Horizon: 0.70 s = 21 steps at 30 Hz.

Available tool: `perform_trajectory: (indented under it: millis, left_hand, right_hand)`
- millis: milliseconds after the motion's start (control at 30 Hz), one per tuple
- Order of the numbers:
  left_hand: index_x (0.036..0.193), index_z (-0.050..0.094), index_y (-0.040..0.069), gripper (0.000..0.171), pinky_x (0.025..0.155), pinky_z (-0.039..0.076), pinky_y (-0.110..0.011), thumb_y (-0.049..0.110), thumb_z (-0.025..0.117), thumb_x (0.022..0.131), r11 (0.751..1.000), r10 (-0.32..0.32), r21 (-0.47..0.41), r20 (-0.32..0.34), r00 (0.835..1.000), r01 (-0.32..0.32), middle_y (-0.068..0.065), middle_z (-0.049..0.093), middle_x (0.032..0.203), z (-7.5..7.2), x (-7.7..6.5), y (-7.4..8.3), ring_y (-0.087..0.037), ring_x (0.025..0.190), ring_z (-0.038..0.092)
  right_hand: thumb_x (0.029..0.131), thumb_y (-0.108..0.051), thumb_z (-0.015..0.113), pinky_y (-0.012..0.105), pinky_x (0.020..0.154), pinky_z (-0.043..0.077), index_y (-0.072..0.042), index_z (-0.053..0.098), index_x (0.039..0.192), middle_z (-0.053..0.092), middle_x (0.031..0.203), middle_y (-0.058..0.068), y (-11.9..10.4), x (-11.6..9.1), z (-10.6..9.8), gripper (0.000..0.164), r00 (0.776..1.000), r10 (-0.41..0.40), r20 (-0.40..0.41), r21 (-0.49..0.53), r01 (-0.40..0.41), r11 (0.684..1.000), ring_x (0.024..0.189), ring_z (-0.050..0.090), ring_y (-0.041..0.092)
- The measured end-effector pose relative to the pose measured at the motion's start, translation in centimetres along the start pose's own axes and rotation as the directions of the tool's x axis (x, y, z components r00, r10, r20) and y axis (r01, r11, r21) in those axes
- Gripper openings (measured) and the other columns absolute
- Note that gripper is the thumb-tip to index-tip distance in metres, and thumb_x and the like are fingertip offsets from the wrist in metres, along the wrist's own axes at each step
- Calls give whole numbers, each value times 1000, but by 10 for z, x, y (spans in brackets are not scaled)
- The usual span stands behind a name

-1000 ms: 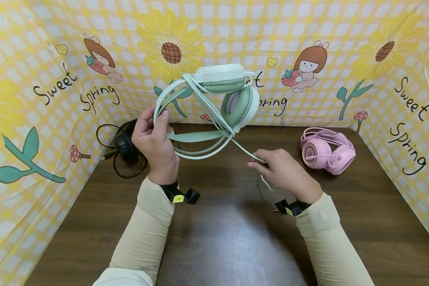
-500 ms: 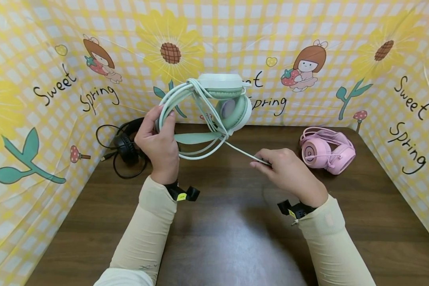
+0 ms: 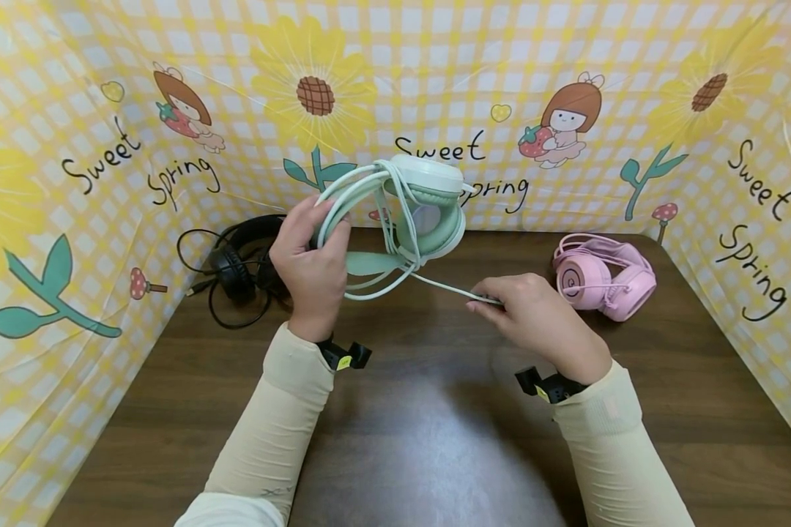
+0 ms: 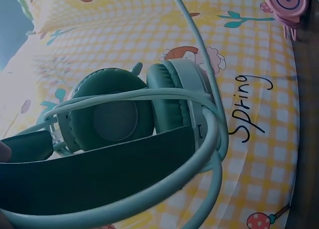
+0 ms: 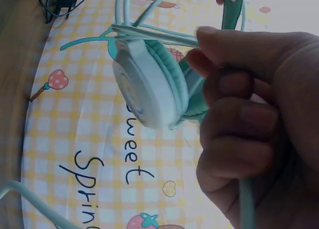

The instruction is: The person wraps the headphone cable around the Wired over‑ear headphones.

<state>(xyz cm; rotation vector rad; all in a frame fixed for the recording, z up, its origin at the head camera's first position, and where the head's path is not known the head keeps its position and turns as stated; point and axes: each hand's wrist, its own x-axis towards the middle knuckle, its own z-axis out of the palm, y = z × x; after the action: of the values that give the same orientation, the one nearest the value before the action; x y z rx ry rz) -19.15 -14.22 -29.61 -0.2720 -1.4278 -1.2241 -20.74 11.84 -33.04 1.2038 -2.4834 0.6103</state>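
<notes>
Mint-green headphones (image 3: 428, 172) hang in the air above the table, with their cable looped around the headband and ear cups. My left hand (image 3: 313, 263) grips the headband together with cable loops on its left side. To the right, my right hand (image 3: 534, 318) pinches the free run of the cable (image 3: 447, 284), which stretches taut from the ear cups. In the right wrist view, the right fingers (image 5: 239, 119) are curled and the cable (image 5: 246, 204) comes out below them. Both padded ear cups (image 4: 112, 107) show in the left wrist view.
Black headphones (image 3: 232, 272) with a coiled cable lie on the brown wooden table (image 3: 422, 424) at the back left, partly behind my left hand. Pink headphones (image 3: 583, 282) lie at the back right. A yellow checked cloth (image 3: 435, 66) walls the back and sides.
My left hand has moved right with the mint-green headphones, which have dropped lower and tilted. My right hand, still pinching the cable, has shifted slightly right.
</notes>
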Motion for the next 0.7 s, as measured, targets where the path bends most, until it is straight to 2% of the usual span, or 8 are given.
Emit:
perform_trajectory:
  millis: [233,400,500,700]
  left_hand:
    - [93,78,0,16,75,50,-35,-3,74,78,991,104,73,68,992,-109,-17,70,99,-1,-8,-34,-26,90,65]
    - [95,79,3,16,74,50,-35,1,73,80,985,114,110,175,978,-135,-12,70,101,-2,-10,-37,-22,87,64]
    - [96,79,4,16,73,51,-36,3,73,81,980,98,145,261,960,-139,-12,70,101,-2,-11,-36,-22,85,65]
    - [97,79,5,17,71,53,-36,3,74,80,968,60,197,426,903,-157,-11,71,101,-3,-12,-34,-21,85,67]
  right_hand:
    - [85,-16,76,33,63,50,-9,73,97,68,82,-4,0,-4,-8,14,1000,-26,11,-32,26,999,66,59,9]
    - [85,-14,76,35,65,51,-9,74,97,70,84,-2,-1,-5,-12,13,999,-27,33,-53,29,998,70,63,13]
    - [84,-15,77,36,66,52,-10,76,94,71,85,-2,-1,-6,-15,12,998,-16,53,-71,20,997,73,66,13]
    - [79,-13,81,35,61,51,-11,77,87,70,81,-5,-2,-10,-20,10,999,-19,50,-76,22,997,67,65,10]
